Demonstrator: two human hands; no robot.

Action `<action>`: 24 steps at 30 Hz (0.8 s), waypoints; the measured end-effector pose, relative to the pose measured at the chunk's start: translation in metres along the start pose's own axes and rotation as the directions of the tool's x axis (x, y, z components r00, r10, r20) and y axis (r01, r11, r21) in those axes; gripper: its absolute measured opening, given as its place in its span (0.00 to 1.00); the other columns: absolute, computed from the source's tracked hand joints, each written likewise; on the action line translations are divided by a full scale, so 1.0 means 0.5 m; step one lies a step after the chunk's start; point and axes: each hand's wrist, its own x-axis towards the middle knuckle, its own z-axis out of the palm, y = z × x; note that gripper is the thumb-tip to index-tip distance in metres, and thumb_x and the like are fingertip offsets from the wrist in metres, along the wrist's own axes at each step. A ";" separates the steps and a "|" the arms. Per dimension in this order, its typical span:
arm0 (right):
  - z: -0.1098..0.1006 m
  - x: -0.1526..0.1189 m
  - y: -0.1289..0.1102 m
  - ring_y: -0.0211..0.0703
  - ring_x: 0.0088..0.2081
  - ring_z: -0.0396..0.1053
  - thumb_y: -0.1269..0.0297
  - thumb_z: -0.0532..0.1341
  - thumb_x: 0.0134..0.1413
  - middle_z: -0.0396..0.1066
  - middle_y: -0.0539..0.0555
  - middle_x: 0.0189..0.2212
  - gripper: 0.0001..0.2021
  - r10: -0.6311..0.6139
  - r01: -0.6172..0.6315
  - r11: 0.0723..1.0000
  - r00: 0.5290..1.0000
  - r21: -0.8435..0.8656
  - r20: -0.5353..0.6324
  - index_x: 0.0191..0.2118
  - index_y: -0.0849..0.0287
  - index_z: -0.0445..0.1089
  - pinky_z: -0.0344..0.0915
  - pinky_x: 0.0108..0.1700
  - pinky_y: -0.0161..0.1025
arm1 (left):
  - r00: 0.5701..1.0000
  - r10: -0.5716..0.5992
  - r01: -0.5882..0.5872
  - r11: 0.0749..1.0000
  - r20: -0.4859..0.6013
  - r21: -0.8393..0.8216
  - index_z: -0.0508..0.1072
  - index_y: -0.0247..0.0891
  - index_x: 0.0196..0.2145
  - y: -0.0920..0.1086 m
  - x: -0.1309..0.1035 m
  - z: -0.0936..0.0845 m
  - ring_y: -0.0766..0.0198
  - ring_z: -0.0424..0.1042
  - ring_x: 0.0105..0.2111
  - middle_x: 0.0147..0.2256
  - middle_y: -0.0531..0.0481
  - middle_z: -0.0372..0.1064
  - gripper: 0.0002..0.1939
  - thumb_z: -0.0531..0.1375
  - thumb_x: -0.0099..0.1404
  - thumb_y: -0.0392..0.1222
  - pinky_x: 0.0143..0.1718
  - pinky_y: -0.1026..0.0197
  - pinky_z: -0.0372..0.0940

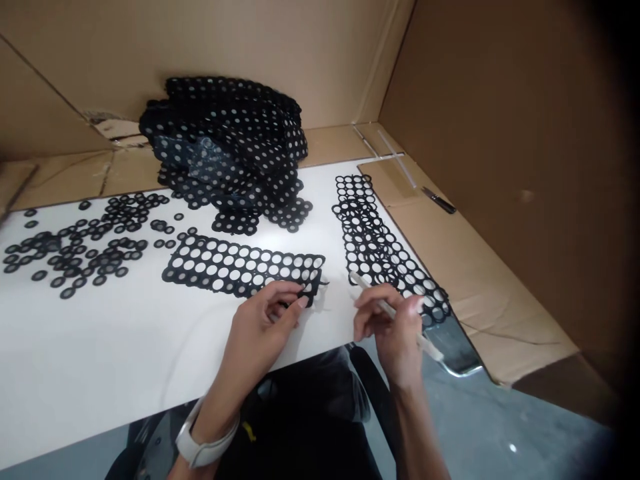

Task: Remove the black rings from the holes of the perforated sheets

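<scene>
A black strip of joined rings (227, 259) lies on the white table. Most of its holes show white, while several along the near edge and left end look grey. My left hand (267, 317), with a white band (193, 440) on its wrist, pinches the strip's right near corner between thumb and fingers. In my right hand (390, 320) is a slim whitish pen-like tool (430, 348), its tip pointing left toward the strip but apart from it. Beyond that hand, ring sheets with open holes (370, 243) overlap along the table's right side.
A large heap of black dotted sheets (235, 140) stands at the back. Loose black washer-like discs (115, 233) are scattered at left. Cardboard walls (500, 167) enclose the back and right; a dark-handled knife (440, 200) and a clear rod (397, 159) lie on the right cardboard.
</scene>
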 end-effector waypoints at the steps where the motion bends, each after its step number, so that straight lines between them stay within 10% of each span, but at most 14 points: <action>1: -0.002 -0.004 0.000 0.46 0.22 0.62 0.30 0.40 0.77 0.67 0.51 0.19 0.39 0.004 -0.003 1.000 1.000 -0.031 0.028 0.40 0.53 0.78 0.59 0.26 0.44 | 1.000 -0.002 0.002 1.000 0.007 0.005 0.84 0.44 0.48 0.002 0.000 0.001 0.60 0.80 0.30 0.41 0.46 0.83 0.15 0.70 0.70 0.54 0.24 0.64 0.68; 10: 0.012 -0.016 -0.008 0.51 0.35 0.73 0.32 0.45 0.78 0.79 0.58 0.36 0.35 -0.010 0.010 1.000 0.995 -0.004 0.100 0.46 0.52 0.81 0.68 0.33 0.46 | 0.997 0.068 -0.070 0.995 0.031 0.075 0.78 0.45 0.46 -0.001 -0.002 -0.007 0.65 0.78 0.26 0.40 0.51 0.80 0.09 0.66 0.75 0.51 0.29 0.62 0.73; 17: -0.014 -0.015 -0.014 0.47 0.37 0.77 0.61 0.63 0.76 0.82 0.52 0.40 0.06 0.039 -0.022 0.994 0.987 -0.110 0.155 0.46 0.50 0.78 0.72 0.36 0.42 | 0.999 0.046 -0.046 0.997 0.005 0.062 0.78 0.45 0.47 0.010 -0.004 -0.002 0.64 0.77 0.28 0.37 0.52 0.80 0.10 0.67 0.74 0.51 0.28 0.64 0.71; 24: -0.003 -0.010 -0.027 0.46 0.37 0.78 0.70 0.59 0.73 0.81 0.51 0.39 0.11 0.024 0.076 0.945 0.955 -0.320 0.296 0.44 0.51 0.79 0.72 0.41 0.43 | 0.999 0.039 -0.039 0.997 -0.004 0.068 0.82 0.44 0.47 0.018 -0.001 -0.001 0.59 0.80 0.35 0.37 0.49 0.82 0.12 0.69 0.72 0.52 0.31 0.62 0.71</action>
